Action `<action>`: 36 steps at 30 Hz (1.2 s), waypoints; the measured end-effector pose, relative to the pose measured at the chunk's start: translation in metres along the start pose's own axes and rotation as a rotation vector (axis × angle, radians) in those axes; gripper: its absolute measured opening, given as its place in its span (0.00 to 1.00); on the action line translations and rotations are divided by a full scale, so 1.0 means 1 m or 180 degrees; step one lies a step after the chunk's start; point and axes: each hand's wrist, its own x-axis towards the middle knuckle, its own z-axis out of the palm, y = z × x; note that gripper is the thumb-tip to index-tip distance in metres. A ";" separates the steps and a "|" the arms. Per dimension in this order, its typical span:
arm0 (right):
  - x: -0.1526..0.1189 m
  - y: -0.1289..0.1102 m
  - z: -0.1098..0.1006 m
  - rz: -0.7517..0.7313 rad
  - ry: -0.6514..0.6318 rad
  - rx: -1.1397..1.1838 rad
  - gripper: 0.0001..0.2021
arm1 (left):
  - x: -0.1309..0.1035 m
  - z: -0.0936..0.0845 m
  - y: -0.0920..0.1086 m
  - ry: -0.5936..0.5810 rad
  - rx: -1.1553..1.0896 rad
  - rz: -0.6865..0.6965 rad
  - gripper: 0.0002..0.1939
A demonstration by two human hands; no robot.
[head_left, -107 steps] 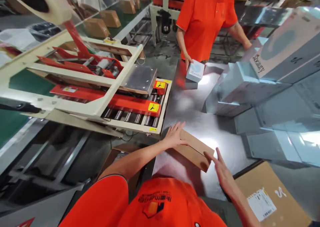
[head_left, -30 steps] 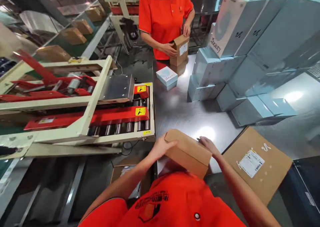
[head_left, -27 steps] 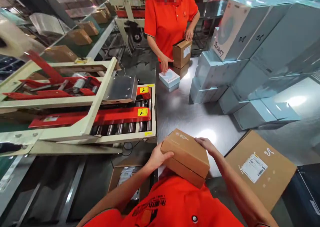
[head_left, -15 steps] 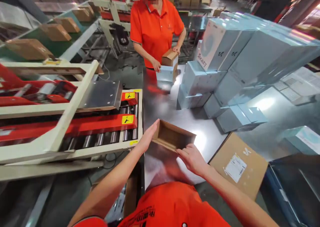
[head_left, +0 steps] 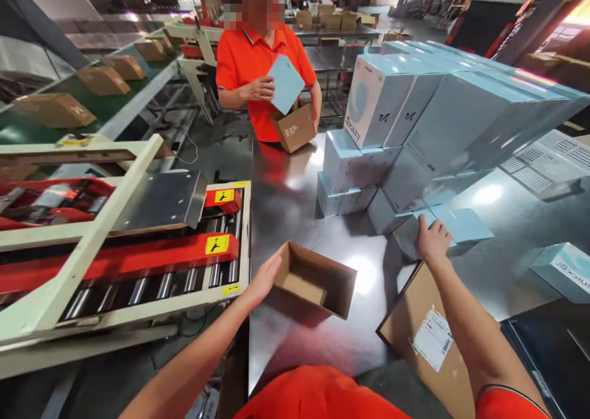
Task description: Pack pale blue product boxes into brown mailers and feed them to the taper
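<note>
Left hand (head_left: pixel 265 281) sits along the left end of the open carton (head_left: pixel 304 274), right hand (head_left: pixel 433 242) is at the near blue boxes (head_left: pixel 405 236); can't tell if either's clamped.

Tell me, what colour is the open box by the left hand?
The open cardboard box is brown, seen best in the head view.

Left hand (head_left: pixel 266 278) forward, right hand (head_left: pixel 433 239) palm down

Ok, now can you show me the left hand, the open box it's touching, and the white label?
Left hand (head_left: pixel 264 279): head view, on its back.
Open box (head_left: pixel 319 273): head view, on its far inside wall.
White label (head_left: pixel 432 340): head view, on the middle of its face.
</note>
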 end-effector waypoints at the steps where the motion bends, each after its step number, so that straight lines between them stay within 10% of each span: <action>1: -0.006 0.001 -0.002 -0.0025 -0.0062 -0.0091 0.26 | 0.000 0.000 0.000 -0.0002 -0.0010 0.0012 0.44; 12: -0.035 -0.018 -0.046 0.0379 -0.0269 -0.0542 0.34 | 0.009 0.009 0.000 -0.0068 -0.0248 0.0258 0.43; 19: -0.134 -0.070 -0.112 -0.0706 0.0603 0.2413 0.51 | 0.007 0.025 0.011 -0.0066 -0.0475 0.0316 0.37; 23: -0.197 -0.115 -0.080 -0.1145 0.0332 0.3175 0.50 | 0.004 0.034 0.013 0.0114 -0.0456 0.0070 0.30; 27: -0.230 -0.097 -0.035 -0.1265 -0.0154 0.2661 0.45 | 0.008 0.036 0.013 0.0515 -0.0297 0.0018 0.28; 32: -0.209 -0.054 -0.005 -0.1000 -0.0678 0.2954 0.47 | -0.003 0.047 0.015 0.0861 0.0160 0.0301 0.21; 36: -0.180 -0.074 0.027 -0.1354 -0.0825 0.3006 0.42 | -0.039 0.059 0.019 0.0036 0.1159 0.1017 0.17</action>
